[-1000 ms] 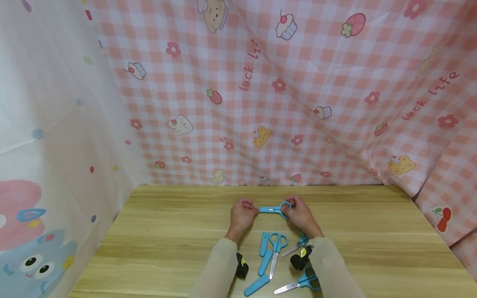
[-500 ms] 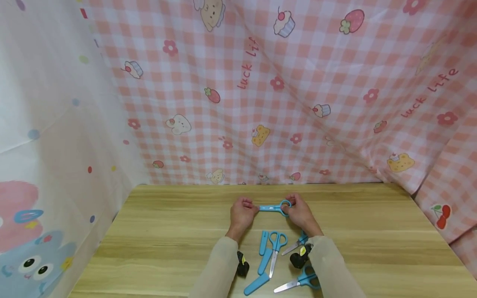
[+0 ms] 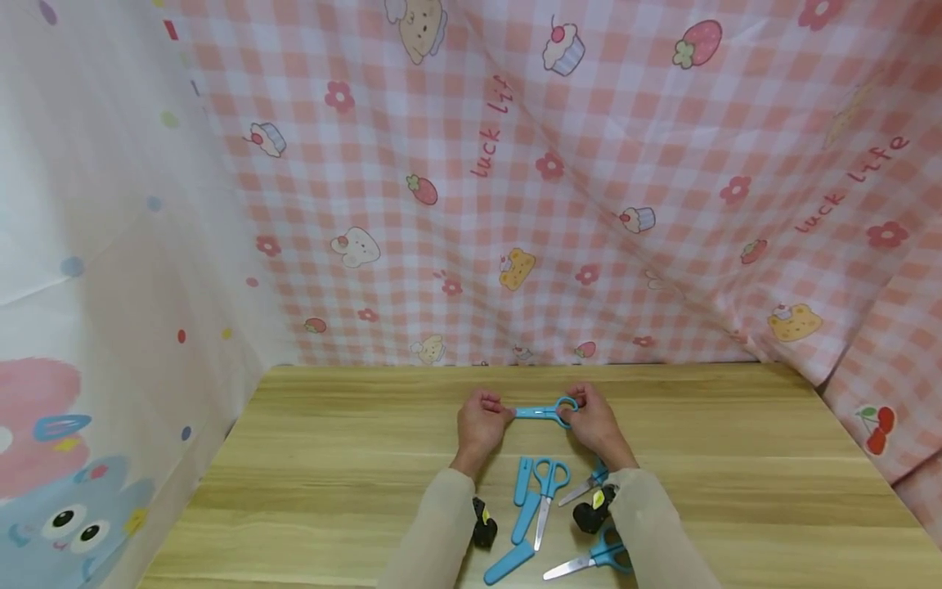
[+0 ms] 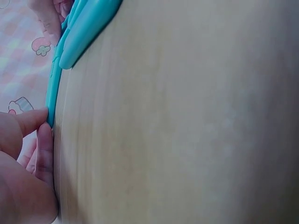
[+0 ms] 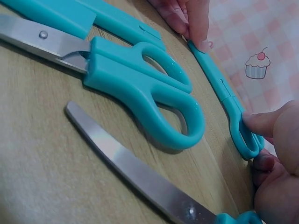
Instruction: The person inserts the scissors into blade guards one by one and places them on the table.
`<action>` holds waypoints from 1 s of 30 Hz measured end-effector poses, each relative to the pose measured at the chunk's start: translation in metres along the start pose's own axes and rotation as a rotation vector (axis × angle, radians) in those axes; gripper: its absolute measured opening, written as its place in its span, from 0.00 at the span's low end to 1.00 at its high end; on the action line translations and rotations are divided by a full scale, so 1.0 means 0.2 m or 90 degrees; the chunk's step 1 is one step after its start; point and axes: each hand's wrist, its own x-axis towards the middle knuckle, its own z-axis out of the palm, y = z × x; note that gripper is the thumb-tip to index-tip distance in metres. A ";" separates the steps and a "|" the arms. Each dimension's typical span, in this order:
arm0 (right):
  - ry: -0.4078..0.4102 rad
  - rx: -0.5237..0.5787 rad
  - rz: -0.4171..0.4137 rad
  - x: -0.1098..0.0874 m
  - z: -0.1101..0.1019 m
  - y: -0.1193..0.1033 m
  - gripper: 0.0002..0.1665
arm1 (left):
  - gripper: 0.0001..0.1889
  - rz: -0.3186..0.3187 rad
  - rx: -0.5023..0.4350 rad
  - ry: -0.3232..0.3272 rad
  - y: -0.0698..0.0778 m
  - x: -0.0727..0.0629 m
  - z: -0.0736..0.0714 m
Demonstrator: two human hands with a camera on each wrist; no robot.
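Note:
A pair of blue-handled scissors [image 3: 540, 413] lies level between both hands near the back of the table, its blades covered by a blue sheath [image 5: 212, 72]. My left hand [image 3: 482, 425] pinches the sheath's tip between thumb and finger, as the left wrist view also shows. At the other end, my right hand [image 3: 594, 424] holds the handle loops [image 5: 244, 135], thumb at the loop and fingers curled behind. In the right wrist view the sheath's mouth meets the handle, and no blade shows between them.
Nearer the body lie bare scissors [image 3: 543, 499], a second pair [image 3: 581, 491] partly behind the right wrist, and a third [image 3: 589, 561] partly under the right sleeve. Loose blue sheaths lie left of them: one [image 3: 522, 481], another [image 3: 526, 519] and a third [image 3: 509, 564]. A checked cloth [image 3: 441, 311] hangs behind the table [image 3: 331, 458].

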 end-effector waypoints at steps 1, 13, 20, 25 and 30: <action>0.000 0.001 -0.001 0.00 0.00 0.00 0.18 | 0.14 0.000 0.002 0.001 0.00 0.00 0.00; 0.001 0.009 0.006 -0.01 -0.02 0.01 0.22 | 0.14 -0.005 0.005 0.004 0.01 0.00 0.01; 0.002 0.025 0.011 0.00 -0.01 0.03 0.25 | 0.14 -0.007 0.008 0.004 0.00 0.00 0.00; 0.006 0.031 0.013 0.00 -0.01 0.03 0.26 | 0.14 -0.007 0.001 0.003 0.00 0.00 0.00; 0.006 0.042 0.019 -0.01 -0.02 0.03 0.27 | 0.15 -0.025 -0.007 -0.009 0.00 0.00 -0.01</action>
